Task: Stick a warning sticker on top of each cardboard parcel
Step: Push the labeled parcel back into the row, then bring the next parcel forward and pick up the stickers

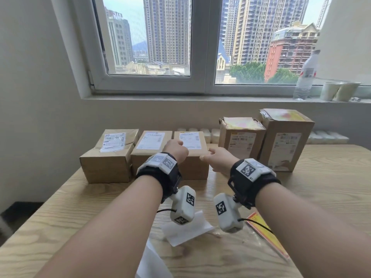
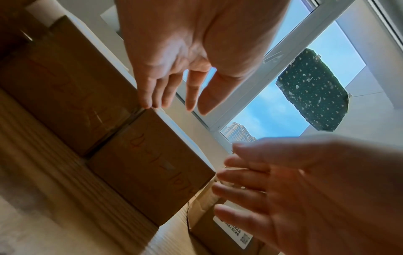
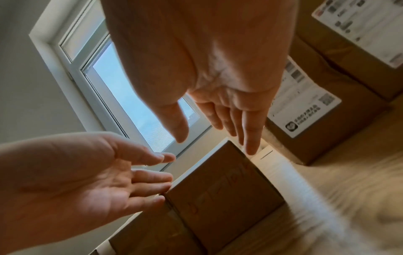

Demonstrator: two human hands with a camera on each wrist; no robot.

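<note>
Five cardboard parcels stand in a row on the wooden table (image 1: 321,197). The three low ones (image 1: 109,155) (image 1: 150,145) (image 1: 192,167) carry only white shipping labels on top. The two taller ones (image 1: 241,137) (image 1: 285,137) have yellow-pink stickers on top. My left hand (image 1: 178,149) (image 2: 176,107) and right hand (image 1: 208,155) (image 3: 216,143) are open, with straight fingers on either side of the third parcel (image 2: 152,172) (image 3: 224,189). Whether they touch it is unclear. A red-yellow sticker sheet (image 1: 267,233) lies near my right forearm. Beside it is a white backing paper (image 1: 186,229).
White packs (image 1: 202,134) line the wall behind the parcels. On the window sill stand a water bottle (image 1: 305,77) and two paper cups (image 1: 339,91). A white plastic piece (image 1: 152,261) lies at the table's near edge.
</note>
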